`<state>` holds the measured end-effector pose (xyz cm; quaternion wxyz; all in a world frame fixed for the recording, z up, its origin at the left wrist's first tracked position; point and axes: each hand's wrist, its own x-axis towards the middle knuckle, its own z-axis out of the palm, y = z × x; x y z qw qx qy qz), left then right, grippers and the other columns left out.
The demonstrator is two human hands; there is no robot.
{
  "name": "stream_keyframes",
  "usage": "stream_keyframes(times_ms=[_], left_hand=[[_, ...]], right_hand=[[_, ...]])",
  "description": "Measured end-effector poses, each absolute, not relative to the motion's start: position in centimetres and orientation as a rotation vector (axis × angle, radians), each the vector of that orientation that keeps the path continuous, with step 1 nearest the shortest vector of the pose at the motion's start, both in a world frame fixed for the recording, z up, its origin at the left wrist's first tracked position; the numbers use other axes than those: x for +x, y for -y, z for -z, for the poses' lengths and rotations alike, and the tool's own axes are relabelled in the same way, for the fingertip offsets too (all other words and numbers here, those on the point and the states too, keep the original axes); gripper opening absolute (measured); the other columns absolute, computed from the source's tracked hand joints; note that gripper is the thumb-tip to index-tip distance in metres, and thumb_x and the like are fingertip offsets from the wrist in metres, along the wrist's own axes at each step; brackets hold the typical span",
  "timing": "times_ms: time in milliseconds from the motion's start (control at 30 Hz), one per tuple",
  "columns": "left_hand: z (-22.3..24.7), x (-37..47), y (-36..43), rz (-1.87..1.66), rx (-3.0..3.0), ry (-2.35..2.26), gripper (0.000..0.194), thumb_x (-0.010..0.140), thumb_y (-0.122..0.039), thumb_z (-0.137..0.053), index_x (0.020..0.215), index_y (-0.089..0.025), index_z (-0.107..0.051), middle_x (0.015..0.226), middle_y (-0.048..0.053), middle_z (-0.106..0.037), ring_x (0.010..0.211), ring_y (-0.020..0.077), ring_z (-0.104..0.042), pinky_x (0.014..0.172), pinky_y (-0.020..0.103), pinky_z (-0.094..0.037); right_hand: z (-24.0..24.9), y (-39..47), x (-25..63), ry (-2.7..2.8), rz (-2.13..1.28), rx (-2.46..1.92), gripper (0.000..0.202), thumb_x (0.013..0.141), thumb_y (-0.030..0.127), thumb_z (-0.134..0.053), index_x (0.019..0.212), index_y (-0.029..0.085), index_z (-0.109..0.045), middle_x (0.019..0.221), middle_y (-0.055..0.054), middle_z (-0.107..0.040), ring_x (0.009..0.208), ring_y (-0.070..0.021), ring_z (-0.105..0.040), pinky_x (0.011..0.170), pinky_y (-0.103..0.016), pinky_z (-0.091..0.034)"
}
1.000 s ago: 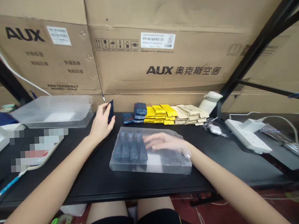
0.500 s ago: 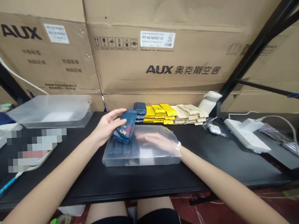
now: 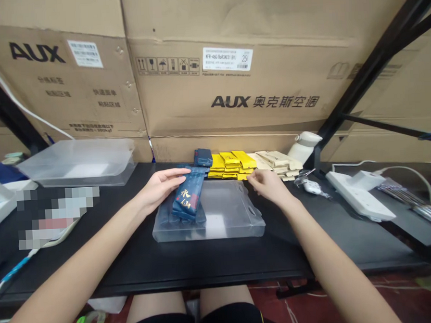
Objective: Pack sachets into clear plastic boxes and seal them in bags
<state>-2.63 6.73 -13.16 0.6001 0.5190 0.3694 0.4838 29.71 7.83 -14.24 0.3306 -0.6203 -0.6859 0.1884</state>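
Observation:
My left hand (image 3: pixel 165 187) grips a dark blue packet (image 3: pixel 189 194) with gold characters, above the left part of a clear plastic box (image 3: pixel 236 225). Other blue packets lie in that part of the box, partly covered by the held one. My right hand (image 3: pixel 269 185) is above the box's right rear corner, its fingers curled together; whether something small is between them is hidden. Just behind the box are stacks of yellow packets (image 3: pixel 230 161), with beige packets (image 3: pixel 278 160) to their right and blue packets (image 3: pixel 203 157) to their left.
A second clear box (image 3: pixel 81 163) stands at the back left, near a blurred-out phone-like item (image 3: pixel 59 220). To the right are a white bottle (image 3: pixel 303 147), an earphone case (image 3: pixel 312 187) and a power strip (image 3: pixel 362 197). Cardboard stands behind.
My right hand has come out of the clear box and moved up and right, its fingers now curled. My left hand and its blue packet have shifted slightly right.

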Motion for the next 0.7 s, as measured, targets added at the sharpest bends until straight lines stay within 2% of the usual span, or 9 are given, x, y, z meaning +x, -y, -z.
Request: stream_keyframes(times_ms=[67,167,233,367,500,700], left_hand=[[13.1,-2.6,-6.7,-1.191,1.170,-0.841,0.029,0.059,-0.022,-0.085,0.087,-0.016,-0.076,0.083,0.004,-0.075,0.075,0.0131,-0.067,0.076,0.023,-0.051],[12.9,-2.6,-6.7,-1.314,1.112,-0.808,0.025,0.054,-0.017,-0.087,0.073,-0.015,-0.071,0.067,-0.002,-0.069,0.063,0.0073,-0.062,0.062,0.015,-0.049],[12.7,-2.6,-6.7,-1.396,1.073,-0.780,0.028,0.054,-0.016,-0.087,0.070,-0.016,-0.064,0.063,-0.005,-0.063,0.060,0.0057,-0.061,0.059,0.014,-0.049],[12.6,-2.3,-6.6,-1.421,1.073,-0.752,0.039,0.055,-0.015,-0.085,0.078,-0.018,-0.053,0.071,-0.007,-0.061,0.067,0.0075,-0.063,0.069,0.021,-0.055],[12.9,-2.1,-6.2,-1.255,1.262,-0.742,0.043,0.062,-0.020,-0.082,0.092,-0.021,-0.051,0.091,-0.002,-0.067,0.083,0.0132,-0.067,0.080,0.029,-0.055],[13.7,-2.4,-6.2,-0.939,1.861,-0.760,0.028,0.075,-0.027,-0.073,0.094,-0.018,-0.055,0.099,0.006,-0.069,0.098,0.0218,-0.066,0.091,0.036,-0.049]], right_hand=[[14.4,-7.2,28.0,1.727,-0.278,-1.416,0.026,0.083,0.040,-0.059,0.071,0.017,-0.058,0.059,-0.003,-0.062,0.050,-0.0138,-0.057,0.049,-0.025,-0.044],[14.5,-5.9,25.6,1.766,-0.167,-1.140,0.022,0.084,0.039,-0.060,0.078,0.018,-0.062,0.074,-0.005,-0.068,0.068,-0.0173,-0.064,0.065,-0.029,-0.051],[14.3,-5.0,24.7,1.881,-0.161,-1.012,0.017,0.084,0.035,-0.062,0.086,0.018,-0.063,0.082,-0.005,-0.070,0.078,-0.0186,-0.066,0.076,-0.033,-0.052],[14.1,-4.1,24.2,2.033,-0.270,-0.909,0.032,0.078,0.036,-0.070,0.105,0.020,-0.064,0.103,-0.007,-0.071,0.098,-0.0224,-0.066,0.089,-0.038,-0.050],[14.5,-4.4,24.2,2.010,-0.310,-0.928,0.046,0.071,0.039,-0.077,0.112,0.022,-0.066,0.119,-0.010,-0.067,0.113,-0.0272,-0.061,0.100,-0.045,-0.045],[14.7,-4.6,24.1,1.988,-0.545,-0.812,0.029,0.072,0.031,-0.077,0.100,0.024,-0.071,0.117,-0.006,-0.069,0.120,-0.0245,-0.057,0.107,-0.044,-0.039]])
